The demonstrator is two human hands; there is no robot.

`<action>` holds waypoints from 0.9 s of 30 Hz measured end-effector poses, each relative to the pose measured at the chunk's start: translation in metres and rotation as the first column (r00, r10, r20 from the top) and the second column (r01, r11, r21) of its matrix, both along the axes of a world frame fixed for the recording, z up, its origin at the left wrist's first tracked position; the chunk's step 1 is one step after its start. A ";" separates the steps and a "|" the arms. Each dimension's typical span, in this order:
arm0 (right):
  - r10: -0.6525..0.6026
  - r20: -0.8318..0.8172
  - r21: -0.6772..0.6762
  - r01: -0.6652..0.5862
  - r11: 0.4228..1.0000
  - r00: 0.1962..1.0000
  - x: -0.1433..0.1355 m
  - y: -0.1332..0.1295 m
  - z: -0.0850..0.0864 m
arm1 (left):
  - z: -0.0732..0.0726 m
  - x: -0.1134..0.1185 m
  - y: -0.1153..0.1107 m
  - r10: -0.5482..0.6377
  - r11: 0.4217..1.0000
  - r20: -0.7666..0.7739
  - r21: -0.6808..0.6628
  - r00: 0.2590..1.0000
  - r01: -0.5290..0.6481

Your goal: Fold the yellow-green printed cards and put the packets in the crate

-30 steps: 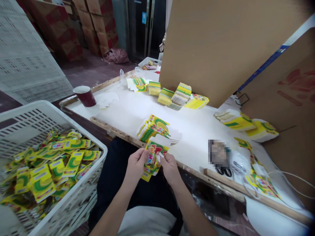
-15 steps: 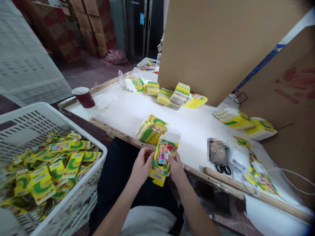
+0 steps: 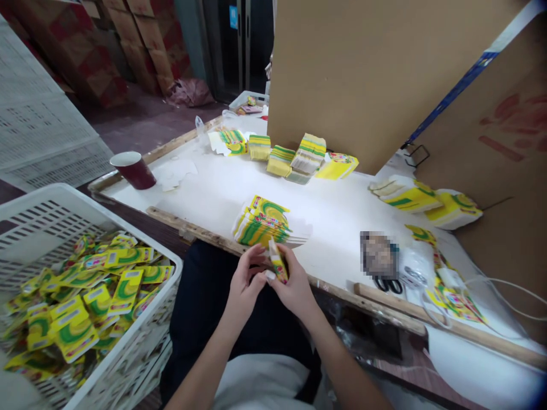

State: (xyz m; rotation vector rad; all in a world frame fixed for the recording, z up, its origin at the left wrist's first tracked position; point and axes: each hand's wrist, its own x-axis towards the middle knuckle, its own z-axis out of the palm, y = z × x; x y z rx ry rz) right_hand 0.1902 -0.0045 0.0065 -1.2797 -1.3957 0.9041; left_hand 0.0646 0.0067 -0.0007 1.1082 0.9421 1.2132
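A yellow and green printed carton (image 3: 279,266) is in my right hand (image 3: 296,287), seen nearly edge-on with a white flap at its top. The right fingers wrap round its far side. My left hand (image 3: 243,285) is just left of the carton, its fingers curved and apart from the thumb. Whether its fingertips touch the carton cannot be made out. A small white piece (image 3: 270,275) shows by the right thumb, close to the left thumb. Just beyond my hands, a stack of flat yellow cartons (image 3: 261,221) lies at the table's front edge.
A white basket (image 3: 164,296) of filled yellow packs stands left. On the white table (image 3: 333,228) are a maroon cup (image 3: 135,171), bundled cartons (image 3: 280,161) at the back, more cartons (image 3: 408,195) and black-handled scissors (image 3: 388,283) at right. A cardboard panel (image 3: 337,80) rises behind.
The carton, earlier held flat with its printed front towards me, is now turned edge-on in my right hand. My left hand has moved off its left edge slightly. The view has shifted a little.
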 end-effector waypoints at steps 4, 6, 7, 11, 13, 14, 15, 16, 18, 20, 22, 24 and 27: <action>0.058 0.187 0.037 -0.066 0.997 0.981 -0.002 -0.007 0.002 | -0.001 0.004 0.003 -0.024 0.993 0.114 -0.116 0.993 0.037; 0.088 0.187 0.020 -0.093 0.995 0.978 -0.006 -0.011 0.002 | -0.004 0.004 0.003 0.012 0.982 0.171 -0.187 0.985 0.021; 0.110 0.185 0.016 -0.115 0.993 0.976 -0.007 -0.013 0.003 | -0.006 0.003 0.003 0.034 0.976 0.202 -0.217 0.979 0.011; 0.227 0.182 0.008 -0.232 0.973 0.957 -0.012 -0.018 0.009 | -0.009 0.000 0.002 0.130 0.942 0.321 -0.334 0.938 -0.016; 0.252 0.170 -0.005 -0.255 0.967 0.953 -0.014 -0.019 0.011 | -0.010 0.001 0.002 0.147 0.941 0.363 -0.339 0.920 -0.017; 0.250 0.161 -0.015 -0.251 0.968 0.955 -0.015 -0.019 0.012 | -0.010 0.001 0.001 0.139 0.945 0.373 -0.325 0.917 -0.011; 0.243 0.152 -0.027 -0.242 0.970 0.958 -0.015 -0.019 0.012 | -0.011 0.002 0.001 0.122 0.951 0.376 -0.308 0.919 0.000; 0.233 0.146 -0.039 -0.230 0.972 0.962 -0.014 -0.018 0.012 | -0.010 0.002 0.000 0.097 0.957 0.373 -0.288 0.923 0.016; 0.198 0.143 -0.050 -0.193 0.980 0.970 -0.009 -0.015 0.011 | -0.009 0.003 -0.001 0.053 0.969 0.365 -0.243 0.930 0.040; 0.118 0.152 -0.037 -0.113 0.993 0.981 0.001 -0.011 0.010 | -0.007 0.002 -0.002 0.017 0.979 0.344 -0.197 0.939 0.055; -0.011 0.151 -0.015 0.013 1.000 0.988 0.012 -0.006 0.010 | -0.005 0.002 -0.002 -0.007 0.984 0.286 -0.171 0.958 0.058; -0.111 0.162 -0.003 0.113 0.994 0.981 0.022 -0.003 0.012 | -0.003 0.002 -0.002 -0.024 0.984 0.206 -0.167 0.978 0.060; -0.042 0.258 0.010 0.041 0.999 0.965 0.026 -0.002 0.018 | -0.002 0.005 -0.002 -0.068 0.984 0.169 -0.150 0.983 0.094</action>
